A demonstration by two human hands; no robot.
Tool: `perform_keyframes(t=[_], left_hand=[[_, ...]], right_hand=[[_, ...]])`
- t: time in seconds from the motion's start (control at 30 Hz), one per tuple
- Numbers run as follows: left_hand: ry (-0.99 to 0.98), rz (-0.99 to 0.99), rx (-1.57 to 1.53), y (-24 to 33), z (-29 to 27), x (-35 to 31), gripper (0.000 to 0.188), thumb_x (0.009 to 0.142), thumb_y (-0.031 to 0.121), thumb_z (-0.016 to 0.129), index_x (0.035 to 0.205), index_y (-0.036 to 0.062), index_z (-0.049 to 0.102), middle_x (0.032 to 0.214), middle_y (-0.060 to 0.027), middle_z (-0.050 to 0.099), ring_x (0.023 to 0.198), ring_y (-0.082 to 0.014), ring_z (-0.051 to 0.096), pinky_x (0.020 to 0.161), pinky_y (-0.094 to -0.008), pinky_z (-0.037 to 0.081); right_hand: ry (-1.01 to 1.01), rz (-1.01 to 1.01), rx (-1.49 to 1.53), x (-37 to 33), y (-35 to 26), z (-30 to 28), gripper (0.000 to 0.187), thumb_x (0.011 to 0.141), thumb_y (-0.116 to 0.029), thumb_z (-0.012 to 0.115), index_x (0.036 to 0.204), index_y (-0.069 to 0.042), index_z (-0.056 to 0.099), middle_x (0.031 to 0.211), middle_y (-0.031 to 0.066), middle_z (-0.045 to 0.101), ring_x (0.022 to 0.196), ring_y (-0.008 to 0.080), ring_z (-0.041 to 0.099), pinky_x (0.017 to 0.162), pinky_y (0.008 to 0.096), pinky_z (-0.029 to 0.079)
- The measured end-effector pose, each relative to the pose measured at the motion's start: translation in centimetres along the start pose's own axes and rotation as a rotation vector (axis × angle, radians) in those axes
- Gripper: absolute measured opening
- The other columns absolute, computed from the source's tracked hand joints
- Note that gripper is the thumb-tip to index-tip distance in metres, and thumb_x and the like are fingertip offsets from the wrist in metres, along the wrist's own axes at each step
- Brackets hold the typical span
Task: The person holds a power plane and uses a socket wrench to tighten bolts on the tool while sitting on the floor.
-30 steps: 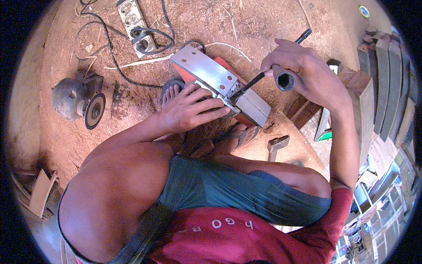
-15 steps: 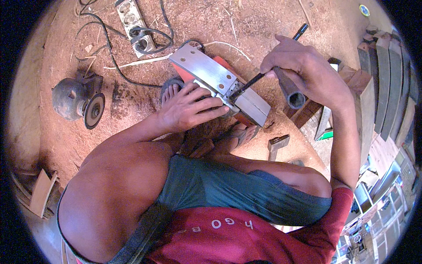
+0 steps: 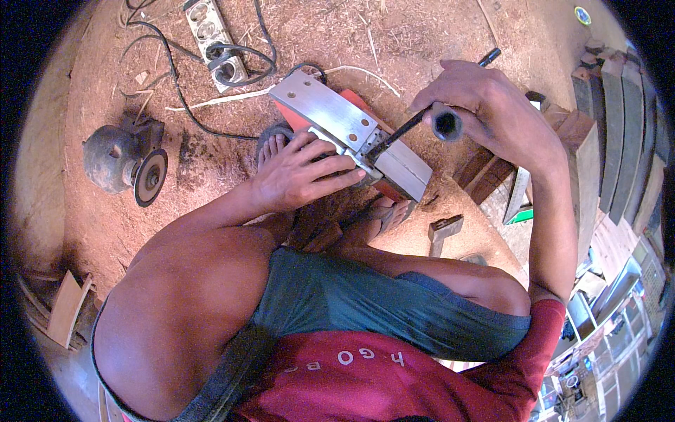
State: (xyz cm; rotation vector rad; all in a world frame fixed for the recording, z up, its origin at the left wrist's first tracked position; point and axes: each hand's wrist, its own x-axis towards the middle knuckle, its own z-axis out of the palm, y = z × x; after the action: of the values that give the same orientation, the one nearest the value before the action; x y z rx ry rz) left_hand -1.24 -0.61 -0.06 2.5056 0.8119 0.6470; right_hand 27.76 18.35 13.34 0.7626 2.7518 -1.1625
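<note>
An upturned electric planer (image 3: pixel 327 105) with a bare metal sole and orange body lies at my feet. My left hand (image 3: pixel 302 176) grips its near side, fingers laid along the edge beside the cutter slot. Above its right end, my right hand (image 3: pixel 485 112) is closed around a thin black rod (image 3: pixel 406 129) and a dark hollow metal pipe (image 3: pixel 446 124). The rod slants down, its lower tip in the cutter slot. The pipe's open end faces up toward me. How the fingers divide the two is partly hidden.
An angle grinder (image 3: pixel 116 158) with a disc lies at left. Behind it, a power strip (image 3: pixel 211 42) with black cables rests on sawdust. A hammer (image 3: pixel 444 231) lies near my right knee. Wooden blocks (image 3: pixel 485 179) and stacked dark planks (image 3: pixel 619 133) stand at right.
My right hand has tilted slightly, swinging the pipe's open end up and left. The rod's upper end has shifted a little right and down. My left hand and the planer have stayed put.
</note>
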Motion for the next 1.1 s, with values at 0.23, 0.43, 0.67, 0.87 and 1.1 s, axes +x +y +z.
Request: perform_keyframes(t=[0.23, 0.43, 0.67, 0.87, 1.1], left_hand=[[-0.014, -0.011, 0.0, 0.09, -0.16, -0.09, 0.057, 0.088, 0.018, 0.062, 0.144, 0.021, 0.067, 0.133, 0.0024, 0.066, 0.112, -0.0218, 0.06, 0.096, -0.0445, 0.046], [-0.021, -0.009, 0.01, 0.09, -0.09, -0.14, 0.056, 0.088, 0.019, 0.061, 0.144, 0.0213, 0.068, 0.133, 0.0025, 0.066, 0.111, -0.022, 0.06, 0.096, -0.0443, 0.046], [-0.028, -0.009, 0.004, 0.02, -0.14, -0.05, 0.056, 0.088, 0.018, 0.061, 0.144, 0.0216, 0.067, 0.133, 0.0022, 0.065, 0.111, -0.0224, 0.06, 0.096, -0.0444, 0.046], [-0.033, -0.022, -0.005, 0.16, -0.27, -0.08, 0.056, 0.089, 0.018, 0.061, 0.144, 0.0215, 0.067, 0.134, 0.002, 0.065, 0.111, -0.0224, 0.06, 0.097, -0.0447, 0.046], [-0.028, -0.015, -0.001, 0.12, -0.22, -0.1, 0.055, 0.089, 0.019, 0.061, 0.143, 0.0218, 0.069, 0.134, 0.0014, 0.066, 0.11, -0.022, 0.061, 0.096, -0.0443, 0.047]], right_hand=[[-0.033, 0.109, -0.02, 0.45, -0.91, -0.21, 0.034, 0.098, -0.03, 0.072, 0.114, -0.001, 0.078, 0.111, 0.0202, 0.077, 0.106, 0.0431, 0.071, 0.095, 0.0501, 0.055], [0.007, 0.092, -0.015, 0.24, -0.8, 0.26, 0.033, 0.097, -0.029, 0.075, 0.103, 0.004, 0.076, 0.104, 0.0175, 0.074, 0.098, 0.039, 0.071, 0.087, 0.047, 0.055], [-0.009, 0.064, 0.013, 0.39, -0.22, 0.39, 0.035, 0.099, -0.029, 0.073, 0.108, 0.005, 0.076, 0.106, 0.0194, 0.075, 0.097, 0.0405, 0.071, 0.086, 0.0474, 0.055], [-0.056, 0.127, -0.04, 0.47, -0.6, 0.15, 0.035, 0.099, -0.029, 0.072, 0.108, 0.004, 0.076, 0.108, 0.021, 0.075, 0.098, 0.0412, 0.071, 0.086, 0.0484, 0.055], [-0.023, 0.075, -0.03, 0.47, -0.31, 0.23, 0.036, 0.098, -0.031, 0.073, 0.108, 0.004, 0.074, 0.104, 0.0214, 0.074, 0.096, 0.0422, 0.07, 0.085, 0.049, 0.054]])
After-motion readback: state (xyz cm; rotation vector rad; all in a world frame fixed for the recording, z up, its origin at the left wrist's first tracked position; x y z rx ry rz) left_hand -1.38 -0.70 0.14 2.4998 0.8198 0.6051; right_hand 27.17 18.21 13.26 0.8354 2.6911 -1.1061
